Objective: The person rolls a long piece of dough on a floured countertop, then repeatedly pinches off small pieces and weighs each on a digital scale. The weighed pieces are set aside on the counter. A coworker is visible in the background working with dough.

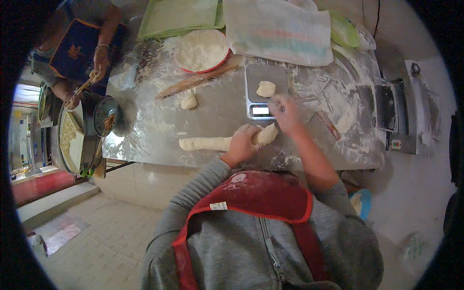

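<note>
A long roll of dough (pixel 204 144) lies on the floured metal table in front of me. My left hand (pixel 242 141) is wrapped around it near its right end, and the thicker cut end sticks out past my fingers. Just beyond is a digital kitchen scale (pixel 251 98) with a lit display. On its plate rests a small piece of dough (pixel 266 89). My right hand (pixel 285 110), blurred, is over the near right corner of the scale, close to that piece; whether its fingers hold anything is unclear. Another dough piece (pixel 189 101) sits on the table to the left.
A red-rimmed bowl of flour (pixel 202 50) and a wooden rolling pin (pixel 199 82) lie farther back. Behind are green trays (pixel 181 18) and a white cloth (pixel 279 34). A scraper-like strip (pixel 328 126) lies right. At left, a co-worker's hands (pixel 100 61) work above a pot (pixel 87 134).
</note>
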Motion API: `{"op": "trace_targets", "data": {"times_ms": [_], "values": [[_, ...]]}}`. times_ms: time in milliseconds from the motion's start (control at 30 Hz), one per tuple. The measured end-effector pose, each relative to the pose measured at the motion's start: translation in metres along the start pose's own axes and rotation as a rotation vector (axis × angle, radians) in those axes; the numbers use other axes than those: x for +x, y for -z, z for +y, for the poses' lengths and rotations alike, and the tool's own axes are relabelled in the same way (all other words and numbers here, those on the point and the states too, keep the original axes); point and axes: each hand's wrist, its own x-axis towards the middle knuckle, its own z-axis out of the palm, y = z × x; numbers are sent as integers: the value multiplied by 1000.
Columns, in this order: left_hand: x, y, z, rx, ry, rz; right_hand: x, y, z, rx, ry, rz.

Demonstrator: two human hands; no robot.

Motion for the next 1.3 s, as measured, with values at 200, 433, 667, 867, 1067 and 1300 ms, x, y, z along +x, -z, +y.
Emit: {"op": "trace_targets", "data": {"times_ms": [200, 433, 667, 867, 1067, 1300], "values": [[5, 11, 10, -176, 118, -23, -50, -14, -22, 538, -193, -253], [10, -6, 1, -145, 185, -85, -60, -19, -49, 257, -136, -84], [5, 0, 10, -218, 206, -82, -64, -34, -44, 136, 8, 110], [-4, 25, 27, -432, 263, -283, -60, -53, 4, 8, -57, 77], [-5, 12, 13, -56, 176, -265, -5, -29, 58, 624, -221, 342], [-9, 0, 2, 277, 2, -265, 62, -28, 22, 241, -188, 120]]}}
